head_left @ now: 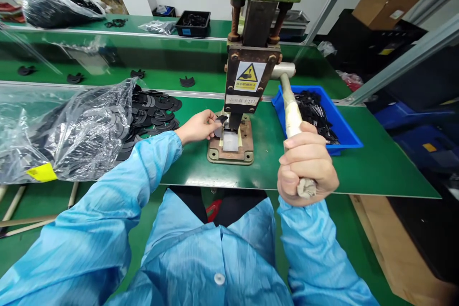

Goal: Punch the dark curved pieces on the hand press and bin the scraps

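Observation:
My left hand [201, 127] pinches a dark flat curved piece [221, 119] at the left side of the press, close to its narrow lower punch. Part of the piece is hidden by my fingers. Wrapped round the taped lever handle [292, 119] of the press is my right hand [309, 167]. The handle slopes up from my fist to a round metal hub on the press's right side. The hand press [234, 74] stands upright on a bolted base plate [247, 146]. A pale block [230, 141] sits on the base just in front of the punch.
Left of the press, an open plastic bag [86, 129] spills dark curved pieces [156, 112]. A blue tray [353, 142] holding small black parts stands on the right. Behind, a conveyor belt [158, 74] carries several black pieces, and a black bin [193, 31] sits further back.

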`<control>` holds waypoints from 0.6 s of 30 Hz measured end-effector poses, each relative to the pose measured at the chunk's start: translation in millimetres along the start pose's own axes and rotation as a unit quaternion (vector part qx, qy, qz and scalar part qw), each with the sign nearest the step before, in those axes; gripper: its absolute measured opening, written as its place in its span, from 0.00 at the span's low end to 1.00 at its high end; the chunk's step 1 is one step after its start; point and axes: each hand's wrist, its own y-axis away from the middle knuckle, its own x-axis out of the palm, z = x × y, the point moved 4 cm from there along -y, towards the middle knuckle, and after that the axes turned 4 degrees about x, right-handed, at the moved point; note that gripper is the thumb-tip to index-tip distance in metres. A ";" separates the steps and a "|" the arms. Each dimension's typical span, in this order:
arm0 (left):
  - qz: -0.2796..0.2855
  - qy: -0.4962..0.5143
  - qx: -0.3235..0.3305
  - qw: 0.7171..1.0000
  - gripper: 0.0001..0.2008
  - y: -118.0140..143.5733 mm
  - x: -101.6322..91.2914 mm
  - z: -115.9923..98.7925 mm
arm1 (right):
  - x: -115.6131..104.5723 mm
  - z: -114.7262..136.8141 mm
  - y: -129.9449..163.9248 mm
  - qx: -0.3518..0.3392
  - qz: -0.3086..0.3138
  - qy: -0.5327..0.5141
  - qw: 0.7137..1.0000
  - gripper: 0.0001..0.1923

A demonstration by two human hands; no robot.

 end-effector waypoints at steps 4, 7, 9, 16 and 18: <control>0.024 0.029 -0.001 0.999 0.13 -7.5 14.5 5.6 | -0.2 -0.7 0.5 -0.001 0.005 0.001 1.000 0.09; 0.039 0.019 -0.024 0.999 0.13 -6.9 18.7 8.1 | -0.9 -1.3 0.7 -0.002 0.003 -0.005 1.000 0.09; 0.052 0.021 -0.035 0.998 0.14 -5.6 18.6 8.0 | -1.0 -1.6 0.6 -0.003 0.006 -0.008 1.000 0.08; 0.066 0.092 -0.051 0.992 0.20 -10.2 18.9 5.2 | -1.2 -1.3 0.7 -0.004 0.004 -0.017 1.000 0.10; 0.074 0.094 -0.060 0.991 0.20 -11.6 22.6 4.2 | -0.9 -1.6 1.4 -0.005 0.004 -0.016 1.000 0.10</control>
